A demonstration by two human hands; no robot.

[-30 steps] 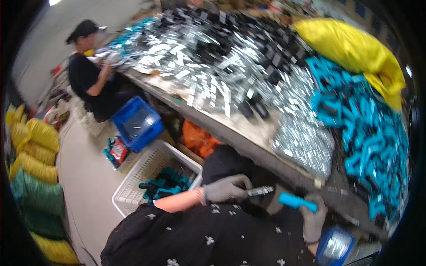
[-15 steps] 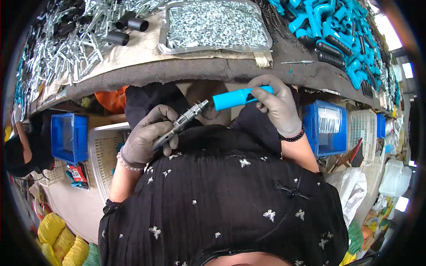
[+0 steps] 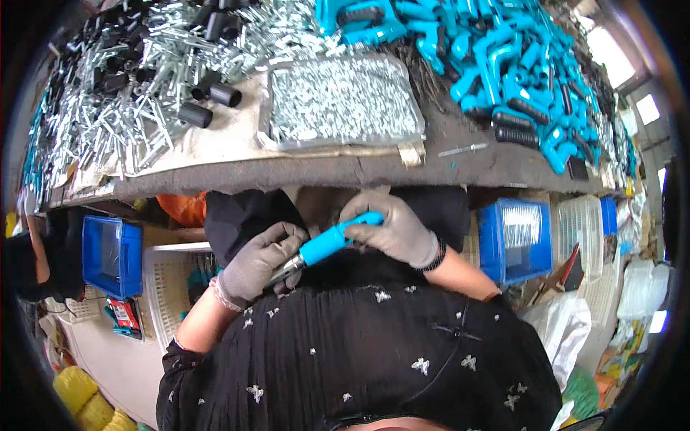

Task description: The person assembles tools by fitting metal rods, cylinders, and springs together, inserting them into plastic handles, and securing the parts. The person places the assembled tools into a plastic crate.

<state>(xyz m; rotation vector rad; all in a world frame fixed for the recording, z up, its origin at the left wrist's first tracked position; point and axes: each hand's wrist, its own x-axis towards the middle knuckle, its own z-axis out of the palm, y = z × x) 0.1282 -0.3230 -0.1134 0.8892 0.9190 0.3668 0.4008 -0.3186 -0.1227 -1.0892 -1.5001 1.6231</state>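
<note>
In front of my torso, my gloved left hand [image 3: 260, 264] is closed round a slim silvery metal mechanism [image 3: 289, 269]. Its front end meets the wide mouth of a turquoise plastic handle [image 3: 325, 245] and is hidden there. My gloved right hand [image 3: 394, 230] grips the handle's narrower far end with bent fingers. Handle and mechanism lie in one slanting line, rising to the right. My left fingers are close to the joint between them, and part of the mechanism is covered by that hand.
On the bench lie a clear tray of small metal parts [image 3: 345, 136], loose silvery pins [image 3: 147, 122], black sleeves [image 3: 225, 95], turquoise handles [image 3: 496, 65] and a thin metal tool [image 3: 463, 150]. Blue bins [image 3: 111, 287] [image 3: 514, 269] flank me. At far left, another person's arm [image 3: 36, 248] shows.
My right hand has brought the turquoise handle left and down onto the metal mechanism, whose tip was bare before. The view has shifted, showing more of the bench.
</note>
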